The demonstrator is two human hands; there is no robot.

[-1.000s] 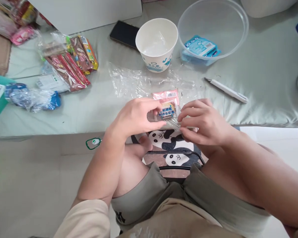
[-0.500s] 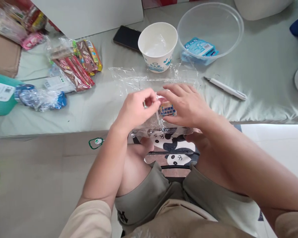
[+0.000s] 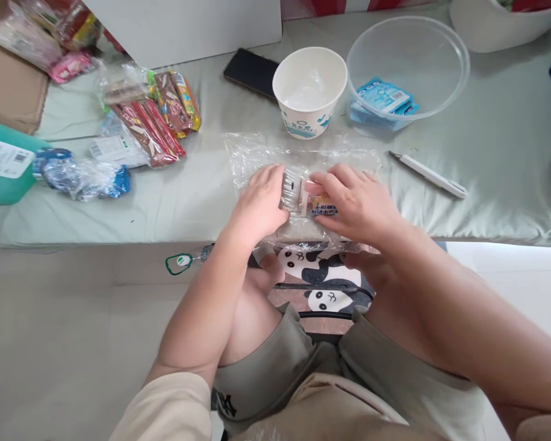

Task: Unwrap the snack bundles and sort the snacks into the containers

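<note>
On a spread sheet of clear plastic film (image 3: 243, 153), my left hand (image 3: 259, 202) is closed around the outer side of a clear-wrapped packet (image 3: 291, 188) with a small dark mark on it. Beside it, my right hand (image 3: 360, 199) has its fingers curled over a biscuit packet (image 3: 324, 207) with an orange label and blue print. A pale, pinkish sealed edge shows between the two packets. My fingers hide the outer ends of both.
Behind the film stand a paper cup (image 3: 310, 92), a phone (image 3: 250, 73) and a clear plastic tub (image 3: 441, 73) with blue packets. A white pen-like cutter (image 3: 434, 174) lies at right. Wrapped snacks (image 3: 151, 128), a blue wrapped bundle (image 3: 82, 174) and a green bottle (image 3: 4, 162) are at left.
My left hand has gone from a pinch to a grip around the clear-wrapped packet. The spread fingers of my right hand have closed over the biscuit packet. The view has shifted slightly.
</note>
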